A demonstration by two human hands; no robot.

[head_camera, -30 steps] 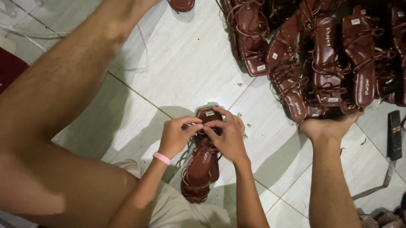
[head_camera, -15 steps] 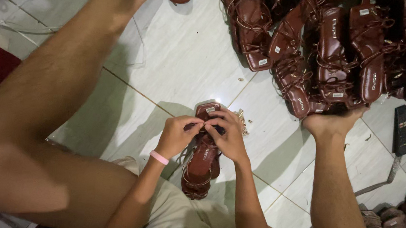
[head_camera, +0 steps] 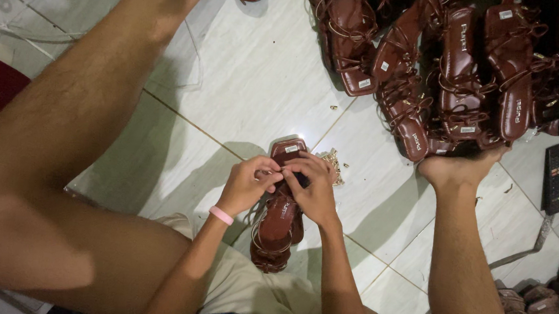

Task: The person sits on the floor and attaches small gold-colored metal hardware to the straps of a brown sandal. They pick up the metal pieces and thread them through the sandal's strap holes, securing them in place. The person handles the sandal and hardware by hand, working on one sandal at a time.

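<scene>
Pinching sandal straps, hands touching.

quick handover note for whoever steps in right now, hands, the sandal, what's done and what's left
Left hand and right hand: both pinch at the front straps of the brown sandal, which lies on the tiled floor between the legs.
Small gold fittings lie just right of its toe.
Done: a pile of strapped sandals lies ahead.
Left: this sandal is in hand; whether a fitting is on cannot be seen.

Left hand and right hand edged closer over sandal; fingers now meeting at strap.
</scene>
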